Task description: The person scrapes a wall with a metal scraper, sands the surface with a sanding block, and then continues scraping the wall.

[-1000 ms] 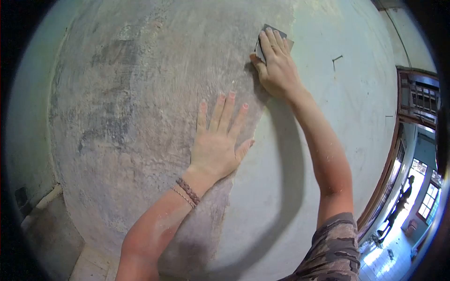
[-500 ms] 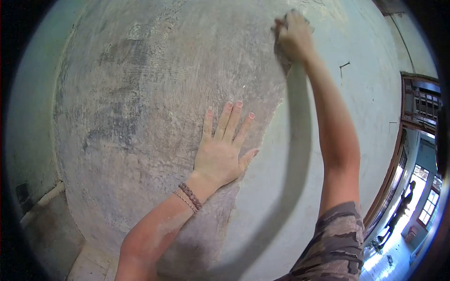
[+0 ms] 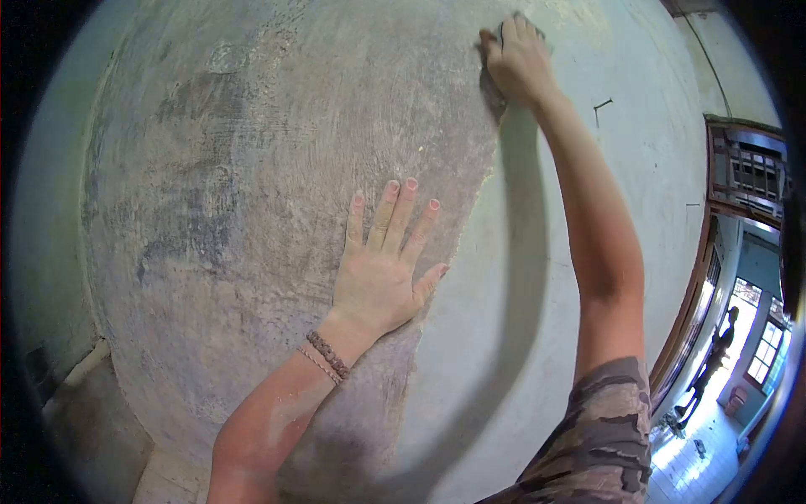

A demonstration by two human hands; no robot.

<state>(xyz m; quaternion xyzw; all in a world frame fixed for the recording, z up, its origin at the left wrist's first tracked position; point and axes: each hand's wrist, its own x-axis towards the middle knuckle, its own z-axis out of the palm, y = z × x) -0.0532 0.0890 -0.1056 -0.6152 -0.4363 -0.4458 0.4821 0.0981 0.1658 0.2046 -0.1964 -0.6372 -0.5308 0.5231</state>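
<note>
My left hand (image 3: 379, 273) lies flat with fingers spread on the rough grey bare part of the wall (image 3: 277, 210), just left of the ragged edge of the pale green paint (image 3: 462, 319). Two braided bracelets (image 3: 326, 356) circle that wrist. Up high, my right hand (image 3: 520, 63) is closed round a dark tool, mostly hidden by the fingers, with a brownish end (image 3: 487, 39) showing at the left. The tool is against the wall near the paint's edge.
A bent nail (image 3: 602, 106) sticks out of the painted wall, right of my right forearm. At the far right, a person (image 3: 714, 357) stands in a bright room beyond a doorway, near a window (image 3: 765, 353). A pipe (image 3: 86, 363) runs low at the left.
The view has shifted slightly, so the wall and both hands appear a little further left. My right hand still grips the tool up high; my left hand stays flat. The distant person's pose differs slightly.
</note>
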